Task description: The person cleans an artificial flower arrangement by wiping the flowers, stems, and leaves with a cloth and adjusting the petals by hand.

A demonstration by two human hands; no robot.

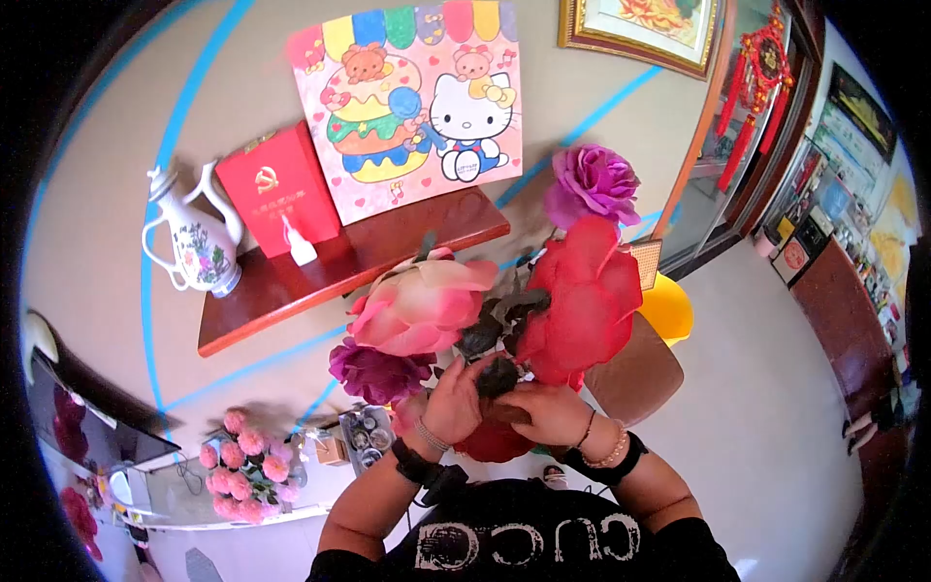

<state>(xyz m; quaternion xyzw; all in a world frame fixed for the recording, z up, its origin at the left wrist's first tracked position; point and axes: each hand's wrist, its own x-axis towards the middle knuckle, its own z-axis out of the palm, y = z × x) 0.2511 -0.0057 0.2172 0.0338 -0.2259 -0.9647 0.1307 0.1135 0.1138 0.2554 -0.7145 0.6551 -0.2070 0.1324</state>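
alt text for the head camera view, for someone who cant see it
A person's left hand and right hand meet by dark leaves among large flowers, including a pink flower, a red flower and purple flowers. Beyond are a wall shelf, a white teapot and a cartoon picture.

Is a red-brown shelf [267, 299] (glossy on top); bears a floral pitcher [204, 250] at the left end, red case [274, 189] and cartoon picture [407, 116] along the back edge, white bottle [303, 250] before the case.
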